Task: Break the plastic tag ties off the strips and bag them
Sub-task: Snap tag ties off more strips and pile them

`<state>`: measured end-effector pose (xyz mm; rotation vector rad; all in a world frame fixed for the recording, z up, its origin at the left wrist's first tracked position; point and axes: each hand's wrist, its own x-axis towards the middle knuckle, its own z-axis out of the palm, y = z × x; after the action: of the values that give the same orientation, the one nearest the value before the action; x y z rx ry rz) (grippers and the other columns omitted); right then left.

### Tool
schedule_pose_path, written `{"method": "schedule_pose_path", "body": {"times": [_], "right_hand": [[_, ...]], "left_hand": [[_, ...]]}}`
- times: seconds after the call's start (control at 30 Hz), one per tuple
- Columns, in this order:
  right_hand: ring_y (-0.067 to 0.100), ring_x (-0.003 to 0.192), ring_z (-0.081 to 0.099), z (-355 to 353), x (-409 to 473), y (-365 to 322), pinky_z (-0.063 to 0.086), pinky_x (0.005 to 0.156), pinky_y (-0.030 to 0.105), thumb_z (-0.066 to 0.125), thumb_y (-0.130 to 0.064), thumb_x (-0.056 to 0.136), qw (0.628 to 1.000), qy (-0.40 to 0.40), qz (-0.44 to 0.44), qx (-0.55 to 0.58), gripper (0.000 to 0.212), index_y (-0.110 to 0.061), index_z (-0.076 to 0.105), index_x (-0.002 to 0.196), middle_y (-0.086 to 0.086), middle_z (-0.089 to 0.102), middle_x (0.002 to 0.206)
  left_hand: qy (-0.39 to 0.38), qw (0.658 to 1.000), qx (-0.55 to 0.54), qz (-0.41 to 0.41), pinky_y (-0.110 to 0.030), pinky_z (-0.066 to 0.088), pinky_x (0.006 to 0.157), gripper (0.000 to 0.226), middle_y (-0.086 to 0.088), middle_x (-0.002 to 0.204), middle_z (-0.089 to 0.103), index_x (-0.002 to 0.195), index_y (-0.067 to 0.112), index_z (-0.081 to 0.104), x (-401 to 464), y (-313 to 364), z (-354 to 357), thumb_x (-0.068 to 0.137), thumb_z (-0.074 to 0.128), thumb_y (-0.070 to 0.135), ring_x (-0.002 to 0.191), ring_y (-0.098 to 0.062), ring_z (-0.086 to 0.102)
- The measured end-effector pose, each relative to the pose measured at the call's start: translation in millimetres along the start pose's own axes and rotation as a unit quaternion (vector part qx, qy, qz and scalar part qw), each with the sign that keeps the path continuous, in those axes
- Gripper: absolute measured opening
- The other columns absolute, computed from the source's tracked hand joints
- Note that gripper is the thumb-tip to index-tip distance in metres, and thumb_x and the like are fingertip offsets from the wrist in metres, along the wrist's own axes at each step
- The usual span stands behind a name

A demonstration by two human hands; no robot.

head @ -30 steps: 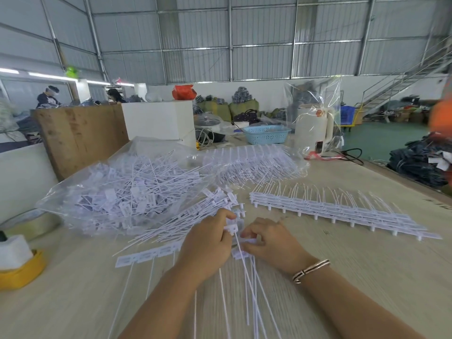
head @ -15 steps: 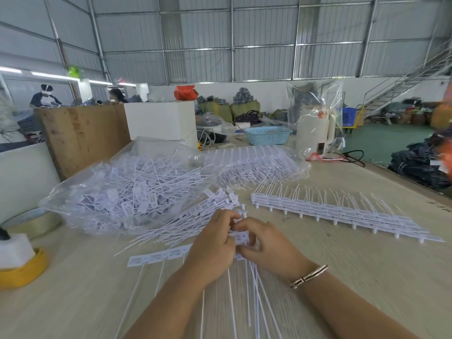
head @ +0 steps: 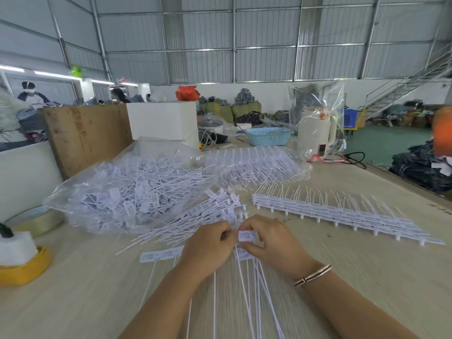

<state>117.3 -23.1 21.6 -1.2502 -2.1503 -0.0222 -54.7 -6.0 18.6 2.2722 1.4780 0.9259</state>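
A strip of white plastic tag ties (head: 160, 256) lies across the wooden table in front of me, its thin tails running toward me. My left hand (head: 208, 248) grips the strip with curled fingers. Touching it on the right, my right hand (head: 271, 243) pinches one tag tie (head: 246, 235) by its flat head, lifted slightly above the strip. A clear bag (head: 127, 189) heaped with loose ties sits behind to the left. A loose pile of separated ties (head: 203, 216) fans out just beyond my hands. A stack of whole strips (head: 330, 211) lies to the right.
A second bag of strips (head: 256, 165) lies further back. A yellow holder with white foam (head: 19, 258) and a tape roll (head: 36, 218) sit at the left edge. A wooden board (head: 85, 133), white box (head: 163, 121), blue basket (head: 269, 135) and white jug (head: 315, 130) stand behind.
My hands have closed together over the strip. The right hand has raised one tag head up off the strip, and the view has shifted slightly.
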Motion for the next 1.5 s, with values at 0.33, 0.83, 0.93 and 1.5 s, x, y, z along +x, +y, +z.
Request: {"method": "schedule_pose_path", "body": {"times": [0.33,0.83,0.93,1.5], "right_hand": [[0.007,0.077,0.061,-4,-1,6,0.034,0.079,0.029,0.060,-0.041,0.086,0.998,0.019,-0.007,-0.054,0.017,-0.028,0.067,0.095,-0.013,0.068,0.091],[-0.005,0.062,0.043,-6,-2,8,0.026,0.075,0.021,0.051,-0.032,0.094,1.000,-0.009,-0.014,-0.001,0.016,-0.026,0.065,0.089,-0.019,0.050,0.066],[0.001,0.058,0.049,-6,-1,6,0.034,0.068,0.021,0.052,-0.027,0.094,0.995,-0.022,0.030,0.096,0.017,-0.022,0.065,0.084,-0.010,0.058,0.066],[-0.005,0.066,0.047,-5,-1,11,0.036,0.067,0.019,0.074,-0.041,0.073,0.996,0.001,0.052,0.079,0.021,-0.026,0.066,0.086,-0.016,0.056,0.077]], "left_hand": [[-0.024,0.998,-0.005,0.058,-0.029,0.030,0.055,0.036,0.007,0.056,0.040,0.062,0.028,0.037,1,-2,3,0.095,0.044,0.041,0.051,-0.005,0.036],[-0.007,0.992,0.013,0.129,-0.026,0.030,0.056,0.034,0.010,0.062,0.039,0.065,0.034,0.032,1,-4,3,0.095,0.047,0.036,0.058,-0.005,0.037],[0.004,0.992,0.005,0.129,-0.028,0.033,0.057,0.033,0.010,0.062,0.039,0.065,0.034,0.032,2,-2,2,0.095,0.047,0.037,0.059,-0.005,0.038],[0.073,0.994,-0.025,0.072,-0.030,0.030,0.055,0.031,0.004,0.066,0.045,0.067,0.027,0.039,0,1,-10,0.097,0.040,0.021,0.062,-0.014,0.044]]}}
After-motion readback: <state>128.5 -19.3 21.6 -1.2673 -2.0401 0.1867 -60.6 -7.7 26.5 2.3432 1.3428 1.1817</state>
